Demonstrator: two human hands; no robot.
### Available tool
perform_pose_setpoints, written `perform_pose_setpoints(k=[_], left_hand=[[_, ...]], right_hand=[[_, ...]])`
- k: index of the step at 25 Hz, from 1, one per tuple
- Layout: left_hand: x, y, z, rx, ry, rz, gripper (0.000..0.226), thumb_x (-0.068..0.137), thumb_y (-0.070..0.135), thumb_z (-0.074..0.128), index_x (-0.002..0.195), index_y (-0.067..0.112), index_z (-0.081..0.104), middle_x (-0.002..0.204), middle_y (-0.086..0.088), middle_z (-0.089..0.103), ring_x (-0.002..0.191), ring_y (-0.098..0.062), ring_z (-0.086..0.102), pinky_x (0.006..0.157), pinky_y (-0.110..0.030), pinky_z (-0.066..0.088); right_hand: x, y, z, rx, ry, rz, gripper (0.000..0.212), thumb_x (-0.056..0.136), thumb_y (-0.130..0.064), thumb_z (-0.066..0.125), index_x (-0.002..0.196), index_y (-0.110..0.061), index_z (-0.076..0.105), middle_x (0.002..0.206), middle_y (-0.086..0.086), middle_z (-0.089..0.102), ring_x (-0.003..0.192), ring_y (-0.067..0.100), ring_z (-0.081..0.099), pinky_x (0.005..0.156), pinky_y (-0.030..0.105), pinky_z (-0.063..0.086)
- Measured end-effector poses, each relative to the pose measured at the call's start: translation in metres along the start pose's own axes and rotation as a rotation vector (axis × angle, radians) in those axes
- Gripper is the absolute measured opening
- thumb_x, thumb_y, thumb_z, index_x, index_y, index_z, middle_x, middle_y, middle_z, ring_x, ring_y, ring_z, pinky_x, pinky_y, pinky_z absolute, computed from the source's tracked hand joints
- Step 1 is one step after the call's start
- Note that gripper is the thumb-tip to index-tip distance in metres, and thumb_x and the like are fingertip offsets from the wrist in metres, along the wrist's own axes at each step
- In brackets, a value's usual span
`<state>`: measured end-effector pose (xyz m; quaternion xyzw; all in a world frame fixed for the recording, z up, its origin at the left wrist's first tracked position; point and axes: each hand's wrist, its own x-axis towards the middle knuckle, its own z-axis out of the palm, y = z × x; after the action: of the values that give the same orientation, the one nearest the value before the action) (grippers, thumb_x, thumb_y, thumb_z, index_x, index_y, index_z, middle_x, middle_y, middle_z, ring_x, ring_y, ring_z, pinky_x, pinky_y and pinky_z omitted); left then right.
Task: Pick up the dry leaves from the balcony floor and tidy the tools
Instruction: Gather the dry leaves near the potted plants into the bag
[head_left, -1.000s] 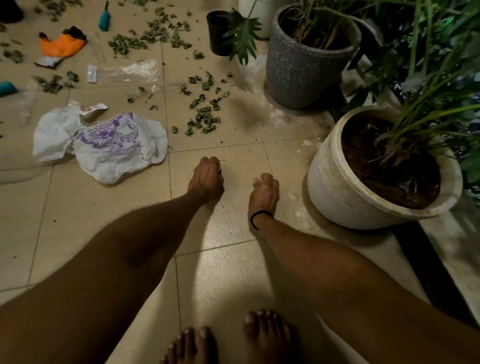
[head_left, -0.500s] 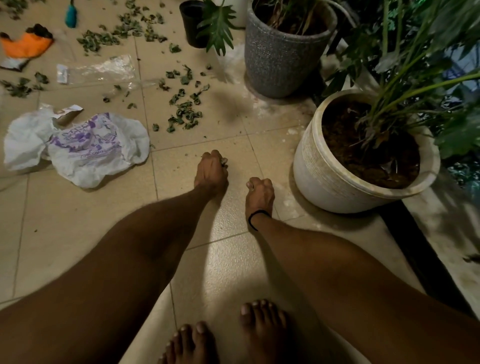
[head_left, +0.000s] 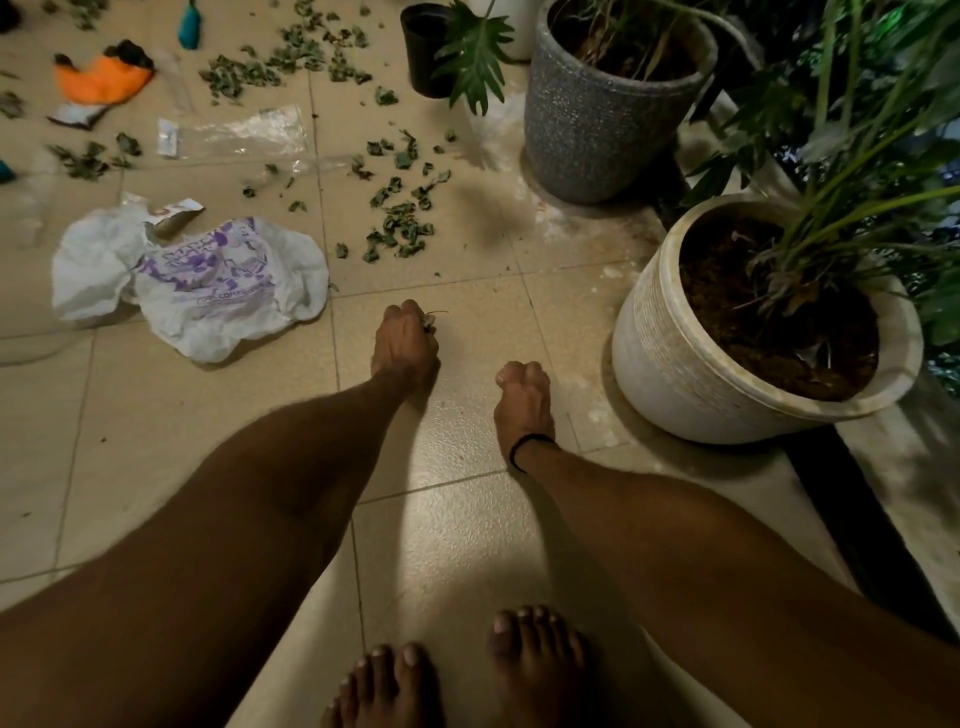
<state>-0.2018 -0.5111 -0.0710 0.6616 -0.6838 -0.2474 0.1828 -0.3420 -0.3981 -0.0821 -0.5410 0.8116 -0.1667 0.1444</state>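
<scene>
Left hand (head_left: 405, 340) fisted on leaves (head_left: 429, 324), right hand (head_left: 522, 389) curled, contents hidden; both kept low near the bag (head_left: 218, 291), probably to dump handfuls without standing up.

Bare arms (head_left: 249, 545), bare feet (head_left: 535, 670), thin black band (head_left: 519, 445) on right wrist.

Both bare arms reach forward and down, the hands low and knuckles up, near each other but apart. The left hand (head_left: 405, 340) is further forward, its fingers curled round dry leaf bits (head_left: 429, 323) that poke out at the fingertips. The right hand (head_left: 522, 389) is curled into a fist, anything inside hidden, with a black band (head_left: 530, 446) on its wrist.
</scene>
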Motion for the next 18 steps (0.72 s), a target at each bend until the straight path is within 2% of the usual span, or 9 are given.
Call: perform_pose_setpoints(k=[2, 5, 9, 11, 15, 18], left_hand=[[0.001, -0.004, -0.002, -0.008, 0.006, -0.017, 0.025, 0.096, 0.016, 0.063, 0.118, 0.005, 0.056, 0.116, -0.018, 0.055, 0.092, -0.027, 0.06, 0.08, -0.039, 0.056], [-0.001, -0.001, -0.006, -0.007, 0.027, -0.028, 0.027, 0.095, 0.016, 0.065, 0.118, 0.005, 0.057, 0.116, -0.019, 0.056, 0.093, -0.029, 0.061, 0.077, -0.035, 0.052], [0.002, 0.005, -0.021, -0.022, 0.085, -0.033, 0.019, 0.094, 0.012, 0.061, 0.11, 0.003, 0.057, 0.111, -0.021, 0.057, 0.094, -0.035, 0.059, 0.07, -0.033, 0.038], [0.006, 0.003, -0.036, -0.039, 0.142, -0.012, 0.014, 0.095, 0.011, 0.056, 0.105, 0.001, 0.058, 0.105, -0.023, 0.059, 0.091, -0.037, 0.058, 0.067, -0.034, 0.032], [0.016, -0.019, -0.09, -0.048, 0.304, -0.064, 0.013, 0.094, 0.008, 0.053, 0.103, 0.0, 0.059, 0.102, -0.024, 0.062, 0.092, -0.039, 0.057, 0.065, -0.034, 0.031], [0.01, -0.053, -0.148, -0.041, 0.462, -0.131, 0.012, 0.091, 0.007, 0.053, 0.098, 0.0, 0.06, 0.098, -0.024, 0.063, 0.096, -0.04, 0.058, 0.069, -0.038, 0.034]], right_hand=[[-0.009, -0.008, 0.005, 0.007, 0.008, -0.098, 0.041, 0.084, 0.014, 0.039, 0.111, -0.011, 0.058, 0.114, 0.013, 0.048, 0.109, 0.026, 0.045, 0.084, 0.029, 0.041], [-0.003, -0.033, 0.006, 0.049, 0.005, -0.101, 0.039, 0.086, 0.012, 0.042, 0.112, -0.012, 0.057, 0.116, 0.011, 0.048, 0.108, 0.024, 0.046, 0.083, 0.029, 0.043], [0.031, -0.085, -0.004, 0.162, -0.025, -0.058, 0.029, 0.091, -0.008, 0.051, 0.12, -0.01, 0.056, 0.122, 0.015, 0.05, 0.109, 0.03, 0.051, 0.085, 0.036, 0.043], [0.043, -0.113, -0.007, 0.2, -0.009, -0.072, 0.029, 0.091, -0.012, 0.052, 0.12, -0.01, 0.056, 0.123, 0.014, 0.049, 0.11, 0.031, 0.05, 0.081, 0.033, 0.038], [0.049, -0.176, -0.01, 0.366, 0.074, -0.047, 0.03, 0.087, 0.002, 0.055, 0.113, -0.011, 0.063, 0.119, 0.016, 0.053, 0.11, 0.035, 0.052, 0.089, 0.037, 0.041], [0.039, -0.228, -0.003, 0.411, 0.054, -0.125, 0.028, 0.086, 0.004, 0.054, 0.109, -0.009, 0.064, 0.116, 0.016, 0.058, 0.112, 0.033, 0.051, 0.093, 0.034, 0.039]])
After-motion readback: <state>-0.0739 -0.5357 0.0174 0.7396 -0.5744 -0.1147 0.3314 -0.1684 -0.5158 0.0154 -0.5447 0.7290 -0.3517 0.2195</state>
